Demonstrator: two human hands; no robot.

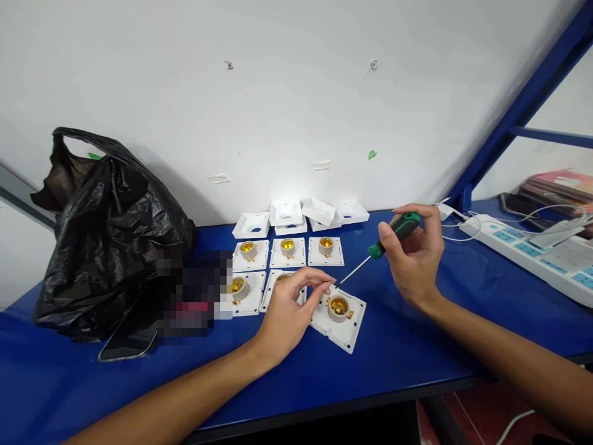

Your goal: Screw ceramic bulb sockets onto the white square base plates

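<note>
My right hand [414, 253] is closed round the green and black handle of a screwdriver [388, 238]. Its thin shaft slants down left, and the tip meets the fingertips of my left hand [291, 309]. Those fingers are pinched together at the tip, on something too small to make out. Just right of them lies a white square lamp-holder plate [340, 318] with a brass socket in its middle, turned at an angle. My left palm rests over another such plate [280, 287].
Several more white plates with brass sockets [287, 251] lie in rows behind, with empty white covers [286, 213] by the wall. A black plastic bag [104, 232] and a phone [130, 340] sit left. A white power strip [532, 253] with cables lies right, by a blue frame post [519, 111].
</note>
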